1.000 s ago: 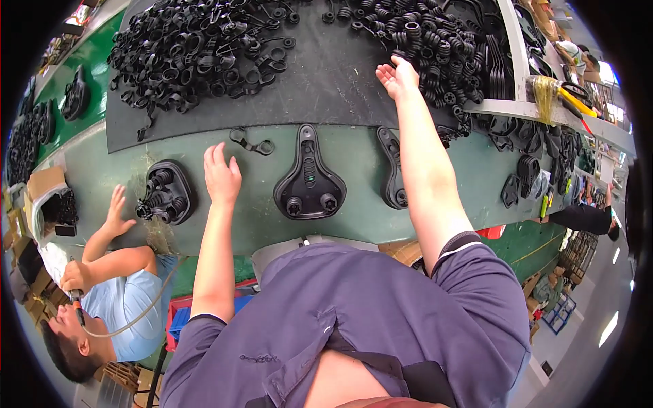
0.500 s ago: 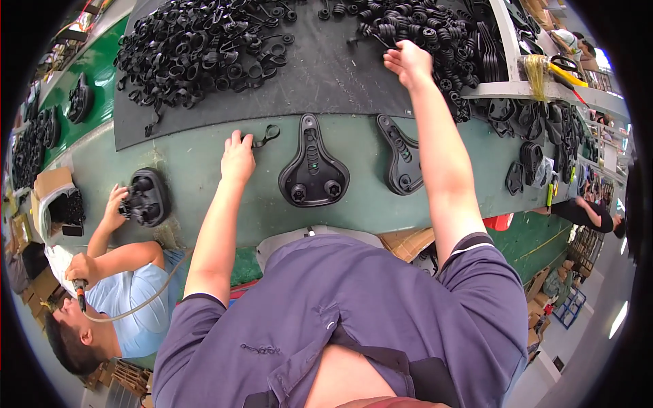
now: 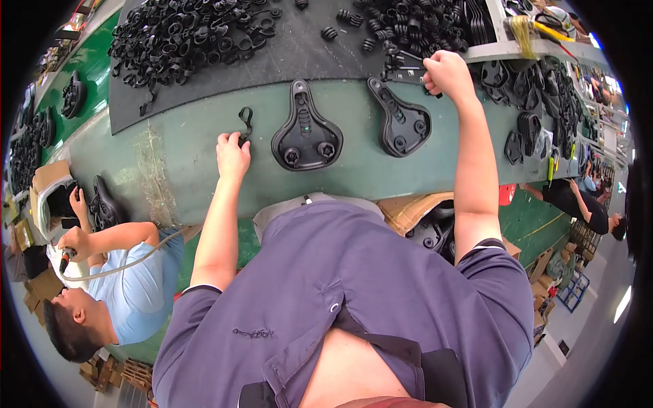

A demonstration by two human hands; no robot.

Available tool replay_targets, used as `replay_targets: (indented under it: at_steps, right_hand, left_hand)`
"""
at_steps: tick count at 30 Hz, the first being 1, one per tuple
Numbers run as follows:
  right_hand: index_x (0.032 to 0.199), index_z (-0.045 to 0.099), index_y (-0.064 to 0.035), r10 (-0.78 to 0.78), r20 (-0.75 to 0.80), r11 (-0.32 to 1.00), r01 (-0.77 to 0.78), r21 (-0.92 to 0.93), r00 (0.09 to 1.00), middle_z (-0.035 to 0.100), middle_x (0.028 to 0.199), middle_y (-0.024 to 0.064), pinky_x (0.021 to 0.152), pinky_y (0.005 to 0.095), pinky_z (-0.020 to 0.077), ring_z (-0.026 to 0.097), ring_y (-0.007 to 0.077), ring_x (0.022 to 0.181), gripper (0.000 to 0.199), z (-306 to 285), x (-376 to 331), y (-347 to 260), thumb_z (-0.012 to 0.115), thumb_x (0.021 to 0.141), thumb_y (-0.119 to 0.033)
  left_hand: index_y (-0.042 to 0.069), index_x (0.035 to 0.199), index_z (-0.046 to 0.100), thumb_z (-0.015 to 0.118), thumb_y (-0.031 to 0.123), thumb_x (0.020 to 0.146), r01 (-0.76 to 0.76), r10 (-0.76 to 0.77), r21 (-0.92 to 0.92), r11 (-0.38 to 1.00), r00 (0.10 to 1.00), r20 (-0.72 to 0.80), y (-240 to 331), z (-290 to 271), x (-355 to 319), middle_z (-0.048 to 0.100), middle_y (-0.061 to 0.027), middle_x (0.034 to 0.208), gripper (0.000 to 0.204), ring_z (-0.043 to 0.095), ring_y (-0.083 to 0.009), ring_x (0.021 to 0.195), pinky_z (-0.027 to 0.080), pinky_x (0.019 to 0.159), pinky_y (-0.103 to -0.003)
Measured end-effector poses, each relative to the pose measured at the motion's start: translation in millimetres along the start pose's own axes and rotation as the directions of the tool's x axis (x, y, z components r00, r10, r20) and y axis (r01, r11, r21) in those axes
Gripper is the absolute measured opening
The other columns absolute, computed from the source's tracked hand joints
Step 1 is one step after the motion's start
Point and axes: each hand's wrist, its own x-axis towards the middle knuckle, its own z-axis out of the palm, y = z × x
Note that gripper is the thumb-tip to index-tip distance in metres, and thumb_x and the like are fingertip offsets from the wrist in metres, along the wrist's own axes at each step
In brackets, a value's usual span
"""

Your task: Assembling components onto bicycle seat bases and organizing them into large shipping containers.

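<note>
My left hand [image 3: 233, 155] rests on the green bench, fingertips touching a small black clamp part [image 3: 245, 122]. To its right lies a black saddle base [image 3: 305, 130], underside up. A second saddle base [image 3: 399, 122] lies further right. My right hand [image 3: 445, 71] is closed on a dark metal part at the edge of the pile of black springs and fittings [image 3: 415, 24] on the dark mat [image 3: 309, 47].
A heap of black clamp parts [image 3: 180, 34] covers the mat's left. More saddle parts [image 3: 534, 112] hang at the right. A co-worker in a light blue shirt [image 3: 129, 272] holds a tool and a saddle [image 3: 102, 204] at the left. Another person [image 3: 578, 204] bends at the right.
My left hand slid forward to the small clamp part. My right hand pulled back from the spring pile toward the mat's edge, now closed on a part. The co-worker's saddle moved left.
</note>
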Motion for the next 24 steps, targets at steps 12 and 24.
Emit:
replay_targets:
  at_steps: [12, 24]
  right_hand:
    - [0.121, 0.076, -0.0051, -0.2, 0.165, 0.962, 0.225, -0.152, 0.966, 0.074, 0.122, 0.0206, 0.102, 0.046, 0.0536, 0.069, 0.0378, 0.118, 0.035, 176, -48, 125, 0.068, 0.096, -0.028]
    - [0.152, 0.034, 0.0029, -0.093, 0.037, 0.948, 0.1, -0.302, 0.995, 0.049, 0.138, 0.0289, 0.102, 0.0515, 0.0542, 0.061, 0.047, 0.121, 0.084, 262, -152, 132, 0.079, 0.089, -0.029]
  left_hand:
    - [0.01, 0.131, 0.063, 0.078, 0.024, 0.091, -0.382, 0.434, -0.23, 0.895, 0.865, 0.253, 100, -54, -31, 0.069, -0.012, 0.124, 0.045, 0.067, -0.0338, 0.116, 0.057, 0.094, -0.044]
    - [0.011, 0.132, 0.063, 0.074, 0.02, 0.094, -0.64, 0.592, 0.013, 0.768, 0.718, 0.365, 120, -36, -46, 0.063, -0.008, 0.128, 0.041, 0.066, -0.0322, 0.113, 0.056, 0.095, -0.044]
